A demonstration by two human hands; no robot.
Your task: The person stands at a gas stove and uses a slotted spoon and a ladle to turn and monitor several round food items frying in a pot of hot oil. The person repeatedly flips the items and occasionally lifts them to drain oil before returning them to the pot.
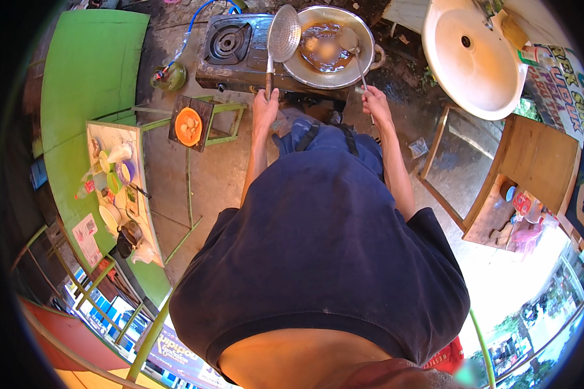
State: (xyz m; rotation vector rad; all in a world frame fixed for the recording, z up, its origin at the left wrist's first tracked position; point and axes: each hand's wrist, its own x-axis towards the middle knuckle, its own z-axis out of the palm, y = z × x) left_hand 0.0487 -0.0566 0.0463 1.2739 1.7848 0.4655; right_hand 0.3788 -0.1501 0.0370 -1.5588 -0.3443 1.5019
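My left hand [266, 107] is closed round the wooden handle of a skimmer [284, 34], whose wide perforated bowl is raised by the left rim of a large metal wok [318, 81]. Brown oil fills the wok's bottom, with a few pale round pieces of food [324, 48] in it. In my right hand [375, 106] is the thin handle of a ladle [348, 40]. Its head rests over the oil at the wok's right side. A two-burner gas stove [207, 76] carries the wok; its left burner [228, 40] has nothing on it.
Left of me an orange bowl [188, 133] of pale pieces sits on a stool. A table [146, 223] with bowls and bags stands farther left. Near the stove is a green gas cylinder [170, 78] with a blue hose. A washbasin [464, 71] and wooden cabinet [538, 149] are right.
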